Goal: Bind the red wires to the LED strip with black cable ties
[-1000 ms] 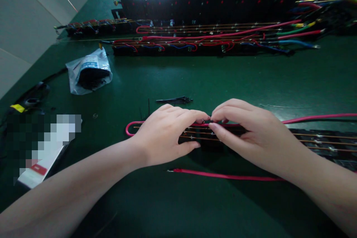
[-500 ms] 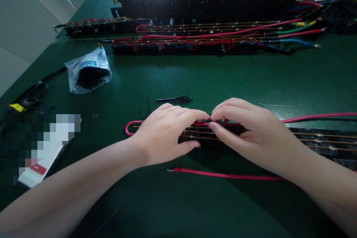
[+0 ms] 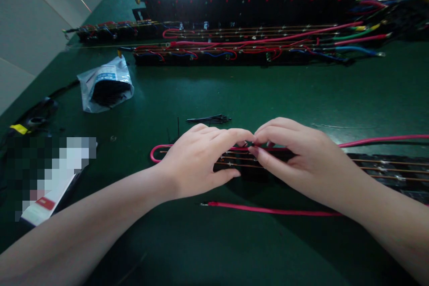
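Note:
My left hand [image 3: 201,161] and my right hand [image 3: 298,156] rest side by side on a long black strip [image 3: 385,170] with copper wires that lies across the green table. The fingertips of both hands meet over a pink wire [image 3: 382,140] that runs along the strip's far edge and loops back at its left end. Both hands have their fingers curled and pinched at that meeting point; what they pinch there is too small to make out. A second pink wire [image 3: 268,209] lies loose on the table just in front of the hands.
A small bundle of black cable ties [image 3: 209,119] lies just beyond the hands. A plastic bag of black parts [image 3: 105,85] sits at the left. Several long black strips with red, blue and green wires [image 3: 254,47] fill the back of the green table [image 3: 268,94]. A blurred white object lies at the left.

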`<move>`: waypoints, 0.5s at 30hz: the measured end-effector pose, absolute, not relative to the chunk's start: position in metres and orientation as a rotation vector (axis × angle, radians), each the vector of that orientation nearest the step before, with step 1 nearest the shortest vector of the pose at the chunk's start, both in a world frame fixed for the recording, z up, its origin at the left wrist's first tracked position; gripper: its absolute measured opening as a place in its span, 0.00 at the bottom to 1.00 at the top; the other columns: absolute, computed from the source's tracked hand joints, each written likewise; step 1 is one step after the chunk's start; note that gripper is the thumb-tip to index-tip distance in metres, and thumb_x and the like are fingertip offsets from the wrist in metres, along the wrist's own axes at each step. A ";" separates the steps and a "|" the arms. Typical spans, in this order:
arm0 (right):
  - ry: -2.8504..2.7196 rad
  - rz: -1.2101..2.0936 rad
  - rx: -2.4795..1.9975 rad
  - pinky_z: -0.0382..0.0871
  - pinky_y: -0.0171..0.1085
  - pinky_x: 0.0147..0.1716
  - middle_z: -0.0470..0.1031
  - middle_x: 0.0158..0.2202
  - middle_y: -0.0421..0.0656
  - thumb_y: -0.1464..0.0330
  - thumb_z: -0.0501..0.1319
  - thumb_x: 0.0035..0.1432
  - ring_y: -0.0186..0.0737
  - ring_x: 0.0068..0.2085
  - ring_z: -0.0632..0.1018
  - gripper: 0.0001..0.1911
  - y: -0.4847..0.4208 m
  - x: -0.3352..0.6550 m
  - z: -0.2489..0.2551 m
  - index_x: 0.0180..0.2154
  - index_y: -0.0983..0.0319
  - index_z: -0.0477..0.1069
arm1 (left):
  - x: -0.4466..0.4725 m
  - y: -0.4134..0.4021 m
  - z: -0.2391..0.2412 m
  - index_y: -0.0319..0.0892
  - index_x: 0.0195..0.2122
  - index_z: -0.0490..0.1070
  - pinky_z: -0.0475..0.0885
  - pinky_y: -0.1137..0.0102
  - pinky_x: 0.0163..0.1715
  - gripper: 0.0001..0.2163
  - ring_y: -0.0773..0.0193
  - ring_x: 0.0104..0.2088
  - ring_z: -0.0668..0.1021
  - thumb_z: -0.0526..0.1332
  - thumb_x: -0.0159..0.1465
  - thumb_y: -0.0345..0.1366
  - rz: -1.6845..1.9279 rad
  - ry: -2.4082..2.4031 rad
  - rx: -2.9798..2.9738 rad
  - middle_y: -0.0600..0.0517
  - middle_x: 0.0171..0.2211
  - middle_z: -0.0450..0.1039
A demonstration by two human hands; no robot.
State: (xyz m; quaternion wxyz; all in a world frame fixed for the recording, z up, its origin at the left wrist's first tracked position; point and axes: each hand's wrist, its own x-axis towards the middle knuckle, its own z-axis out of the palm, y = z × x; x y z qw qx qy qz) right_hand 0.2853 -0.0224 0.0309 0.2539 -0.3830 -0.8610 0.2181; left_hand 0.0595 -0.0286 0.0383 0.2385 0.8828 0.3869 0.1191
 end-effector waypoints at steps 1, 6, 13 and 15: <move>-2.342 0.595 -1.043 0.69 0.36 0.31 0.75 0.32 0.44 0.71 0.58 0.63 0.38 0.35 0.76 0.07 -0.022 0.285 0.031 0.35 0.62 0.74 | 0.059 -0.029 0.038 0.48 0.60 0.64 0.69 0.61 0.52 0.23 0.57 0.54 0.78 0.65 0.64 0.35 0.327 1.055 2.419 0.52 0.56 0.76; -2.347 0.612 -1.052 0.68 0.36 0.31 0.75 0.32 0.44 0.69 0.58 0.63 0.39 0.34 0.76 0.07 -0.022 0.286 0.031 0.34 0.62 0.74 | 0.058 -0.029 0.039 0.49 0.60 0.65 0.68 0.62 0.52 0.22 0.59 0.54 0.78 0.65 0.65 0.34 0.334 1.025 2.427 0.54 0.55 0.77; -2.354 0.634 -1.083 0.69 0.37 0.31 0.76 0.33 0.45 0.70 0.58 0.62 0.40 0.35 0.76 0.07 -0.022 0.284 0.030 0.33 0.62 0.74 | 0.059 -0.029 0.039 0.48 0.57 0.67 0.68 0.62 0.52 0.20 0.59 0.54 0.78 0.65 0.65 0.35 0.323 1.019 2.428 0.55 0.54 0.77; -2.353 0.632 -1.083 0.69 0.38 0.31 0.75 0.33 0.45 0.70 0.57 0.62 0.40 0.35 0.76 0.07 -0.022 0.284 0.030 0.33 0.61 0.74 | 0.059 -0.028 0.039 0.49 0.57 0.67 0.68 0.61 0.52 0.20 0.59 0.53 0.78 0.66 0.65 0.35 0.319 1.026 2.427 0.55 0.54 0.78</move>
